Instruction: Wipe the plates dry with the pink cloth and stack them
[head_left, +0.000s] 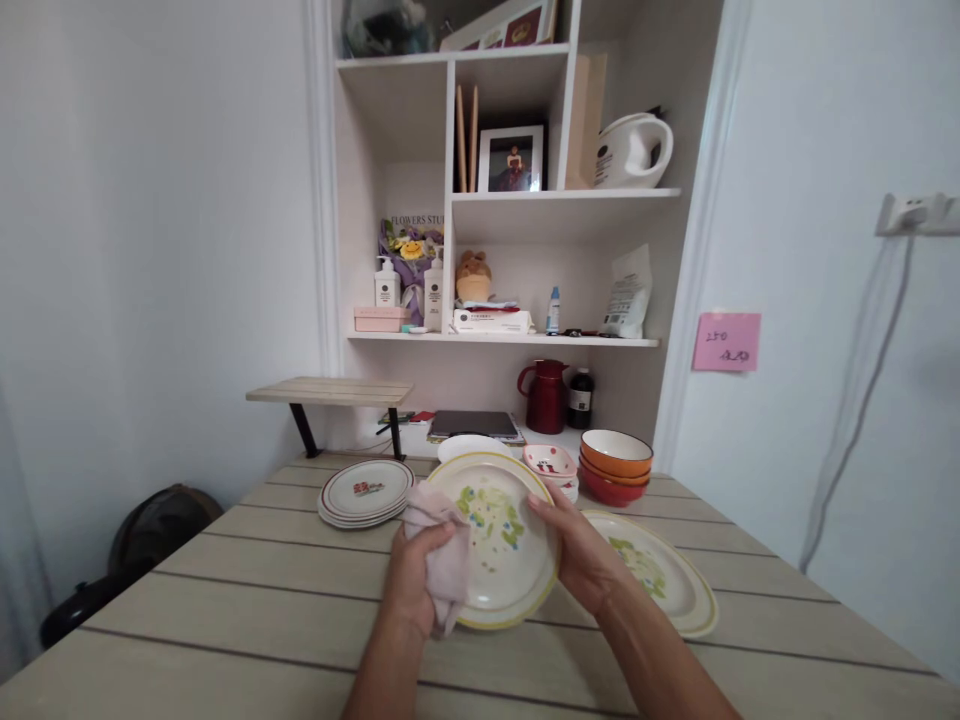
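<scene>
A round cream plate (491,535) with a yellow rim and green leaf pattern is held up, tilted toward me, above the table. My right hand (576,545) grips its right edge, thumb on the face and fingers behind. In my left hand (416,570) is a bunched pale pink cloth (444,560), pressed against the plate's left edge; the fingers behind it are hidden. A second plate with the same pattern (660,575) lies on the table to the right, partly behind my right forearm.
On the slatted table (247,620) stand stacked red-rimmed plates (365,495), small pink-and-white dishes (550,462) and orange and red bowls (615,470). A white plate (472,446) sits behind the held one. Further back are a small raised shelf (330,390), a laptop (475,424) and a red jug (547,398).
</scene>
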